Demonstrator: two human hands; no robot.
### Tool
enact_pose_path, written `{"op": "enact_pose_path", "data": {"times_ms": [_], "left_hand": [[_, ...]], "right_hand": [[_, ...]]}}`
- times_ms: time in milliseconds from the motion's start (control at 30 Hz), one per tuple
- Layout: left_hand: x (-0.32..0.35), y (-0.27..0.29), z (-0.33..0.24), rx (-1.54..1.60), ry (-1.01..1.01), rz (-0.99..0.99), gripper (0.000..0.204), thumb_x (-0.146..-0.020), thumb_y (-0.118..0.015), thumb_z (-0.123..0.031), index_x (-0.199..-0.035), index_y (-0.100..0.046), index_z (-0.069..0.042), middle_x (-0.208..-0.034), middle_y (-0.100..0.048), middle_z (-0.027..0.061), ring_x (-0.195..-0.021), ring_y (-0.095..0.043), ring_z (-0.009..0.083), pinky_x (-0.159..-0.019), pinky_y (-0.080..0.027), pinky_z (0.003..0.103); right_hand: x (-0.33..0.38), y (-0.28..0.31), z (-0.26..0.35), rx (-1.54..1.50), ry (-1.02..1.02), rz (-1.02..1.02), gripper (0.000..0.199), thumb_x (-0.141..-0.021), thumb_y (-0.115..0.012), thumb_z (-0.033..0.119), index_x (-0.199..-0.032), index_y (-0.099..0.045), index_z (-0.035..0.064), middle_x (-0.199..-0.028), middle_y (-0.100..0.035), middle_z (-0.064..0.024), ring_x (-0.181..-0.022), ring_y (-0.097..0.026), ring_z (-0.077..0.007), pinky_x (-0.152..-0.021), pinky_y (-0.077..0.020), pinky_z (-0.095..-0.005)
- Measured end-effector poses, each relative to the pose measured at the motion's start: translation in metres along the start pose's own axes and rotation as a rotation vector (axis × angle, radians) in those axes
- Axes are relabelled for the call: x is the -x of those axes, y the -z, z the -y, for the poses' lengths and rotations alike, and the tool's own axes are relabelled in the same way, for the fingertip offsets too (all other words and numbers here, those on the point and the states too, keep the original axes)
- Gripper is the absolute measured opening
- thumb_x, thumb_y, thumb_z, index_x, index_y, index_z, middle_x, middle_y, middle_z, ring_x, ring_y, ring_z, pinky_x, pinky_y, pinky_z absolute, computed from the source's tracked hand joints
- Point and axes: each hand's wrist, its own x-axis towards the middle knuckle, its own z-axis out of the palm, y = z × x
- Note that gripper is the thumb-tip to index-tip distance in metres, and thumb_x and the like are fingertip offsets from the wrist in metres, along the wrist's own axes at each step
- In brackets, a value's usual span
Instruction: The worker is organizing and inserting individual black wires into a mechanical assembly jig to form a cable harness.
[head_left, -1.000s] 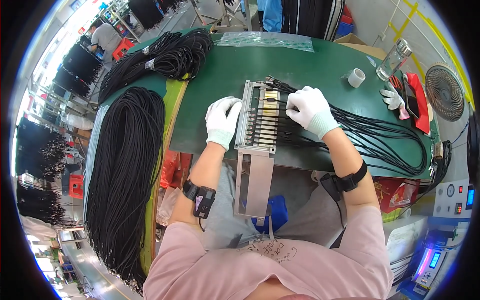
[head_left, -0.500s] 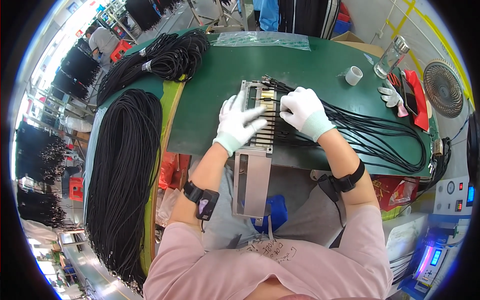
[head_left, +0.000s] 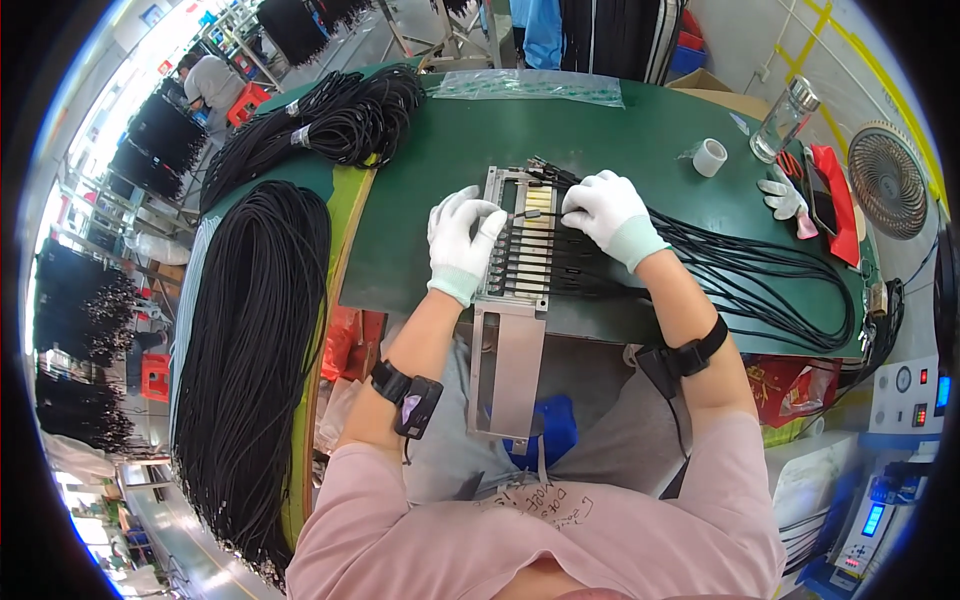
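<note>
A metal fixture (head_left: 512, 372) with a row of slots lies across the table's front edge, its long plate reaching out toward my lap. Several black cables (head_left: 530, 268) lie side by side in its slots and run off to the right. Higher up the row, one black cable (head_left: 533, 214) stretches between my hands over the fixture. My gloved right hand (head_left: 610, 215) pinches it right of the slots. On the left side, my gloved left hand (head_left: 463, 238) has thumb and forefinger closed at the cable's end; the tip is hidden in them.
Cable loops (head_left: 770, 270) spread over the green table (head_left: 460, 130) to the right. Large black cable bundles (head_left: 250, 330) lie at the left. Farther right are a white tape roll (head_left: 710, 157), a glass bottle (head_left: 785, 120), a spare glove (head_left: 782, 198) and a fan (head_left: 887, 180).
My left hand has drawn back left from over the slots, and its spread fingers have closed at the cable's end. My right hand stays nearly in place, still pinching the cable.
</note>
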Motion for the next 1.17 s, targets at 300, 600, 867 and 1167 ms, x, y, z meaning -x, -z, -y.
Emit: {"op": "enact_pose_path", "data": {"times_ms": [300,600,867,1167], "left_hand": [[-0.003,0.008,-0.001,0.092,-0.224,-0.003,0.014,-0.079,-0.072,-0.023,-0.081,-0.069,-0.009,-0.117,-0.062,0.0116,-0.116,-0.050,0.0293,-0.099,-0.037,0.040],[-0.001,0.004,0.009,-0.139,0.059,-0.069,0.016,-0.084,-0.065,-0.024,-0.087,-0.070,-0.009,-0.103,-0.068,0.0073,-0.101,-0.057,0.0262,-0.091,-0.042,0.037],[-0.002,0.007,0.010,-0.109,0.109,0.002,0.019,-0.087,-0.060,-0.024,-0.095,-0.070,-0.010,-0.093,-0.069,0.0068,-0.088,-0.059,0.0251,-0.085,-0.045,0.035],[0.000,0.003,0.011,-0.022,-0.018,0.027,0.021,-0.087,-0.061,-0.024,-0.097,-0.071,-0.009,-0.105,-0.068,0.0095,-0.102,-0.059,0.0249,-0.094,-0.043,0.036]], "right_hand": [[-0.002,-0.009,0.039,-0.307,0.007,-0.073,0.017,-0.078,-0.068,0.027,-0.085,-0.069,0.0121,-0.083,-0.067,-0.0082,-0.082,-0.059,-0.0288,-0.079,-0.0463,-0.0388],[0.001,-0.002,0.018,-0.094,-0.069,-0.020,0.014,-0.080,-0.064,0.024,-0.079,-0.067,0.0105,-0.077,-0.066,-0.0059,-0.078,-0.058,-0.0284,-0.076,-0.0468,-0.0387],[0.003,-0.001,0.009,-0.038,-0.109,0.030,0.016,-0.081,-0.062,0.026,-0.075,-0.067,0.0113,-0.074,-0.066,-0.0068,-0.077,-0.059,-0.0288,-0.075,-0.0469,-0.0395],[0.003,-0.001,0.016,-0.047,-0.047,0.030,0.015,-0.079,-0.064,0.023,-0.077,-0.067,0.0094,-0.076,-0.066,-0.0091,-0.079,-0.059,-0.0295,-0.077,-0.0470,-0.0408]]}}
